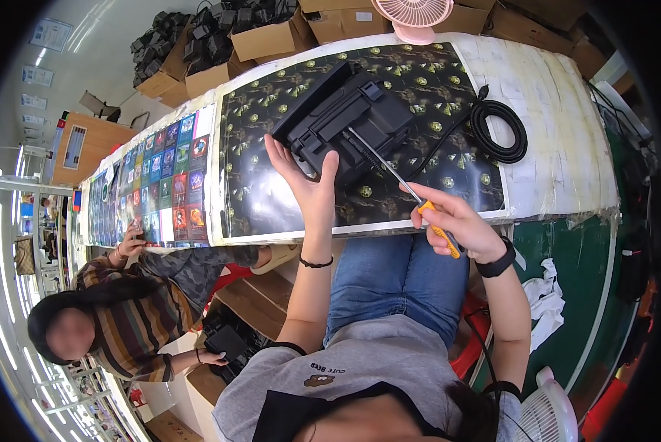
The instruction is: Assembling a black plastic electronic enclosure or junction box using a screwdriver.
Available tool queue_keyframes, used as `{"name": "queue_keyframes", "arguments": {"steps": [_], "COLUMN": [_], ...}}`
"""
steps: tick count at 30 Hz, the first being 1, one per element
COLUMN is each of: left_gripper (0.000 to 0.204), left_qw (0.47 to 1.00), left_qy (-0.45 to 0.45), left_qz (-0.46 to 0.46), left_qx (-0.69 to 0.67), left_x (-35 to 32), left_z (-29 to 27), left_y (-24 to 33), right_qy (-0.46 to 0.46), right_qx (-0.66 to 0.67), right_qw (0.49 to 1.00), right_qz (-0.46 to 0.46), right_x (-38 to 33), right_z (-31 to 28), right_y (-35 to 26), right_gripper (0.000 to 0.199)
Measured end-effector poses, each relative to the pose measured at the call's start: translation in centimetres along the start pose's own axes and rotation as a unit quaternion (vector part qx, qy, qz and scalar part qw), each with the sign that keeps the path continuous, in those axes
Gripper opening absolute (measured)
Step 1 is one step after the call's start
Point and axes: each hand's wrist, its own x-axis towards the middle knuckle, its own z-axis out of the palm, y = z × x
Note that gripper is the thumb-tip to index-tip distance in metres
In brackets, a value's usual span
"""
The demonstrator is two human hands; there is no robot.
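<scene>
Left fingers (277, 152): spread against the box's (378, 118) near-left edge, likely steadying it.
Right fingers (439, 219): wrapped around my screwdriver's (449, 244) handle, seemingly aiming its tip at the box.
Box: on the worktop (548, 193), before me.
Cable (519, 144): coiled aside, perhaps for room.

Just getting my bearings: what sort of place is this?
Probably an assembly or repair workshop: cardboard boxes heaped with black units stand beyond the long table, another person is beside it, and the right hand holds a screwdriver at a black case.
</scene>
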Motion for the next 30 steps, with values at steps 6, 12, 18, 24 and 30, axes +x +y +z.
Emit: {"name": "queue_keyframes", "arguments": {"steps": [6,12,18,24,30], "left_gripper": [0.103,0.104,0.103,0.099,0.105], "left_qw": [0.998,0.998,0.996,0.997,0.998], "left_qy": [0.038,0.049,0.06,0.049,0.043], "left_qz": [-0.029,-0.045,-0.07,-0.043,-0.045], "left_qx": [-0.038,-0.01,-0.001,-0.051,-0.028], "left_x": [-0.7,-1.1,-1.9,-1.8,-2.0], "left_z": [0.1,0.4,0.7,0.2,-0.1], "left_y": [0.2,1.0,2.0,1.8,1.6], "right_qy": [0.075,0.086,0.146,0.16,0.17], "right_qx": [-0.211,-0.431,-0.569,-0.673,-0.653], "right_qw": [0.975,0.895,0.789,0.716,0.717], "right_qz": [-0.014,-0.074,-0.179,-0.095,-0.175], "right_x": [-0.9,-1.6,-0.7,-0.6,-0.7], "right_z": [1.7,3.1,3.6,4.0,4.3], "right_y": [-1.2,-1.5,1.0,0.8,1.7], "right_gripper": [0.047,0.045,0.049,0.054,0.056]}}
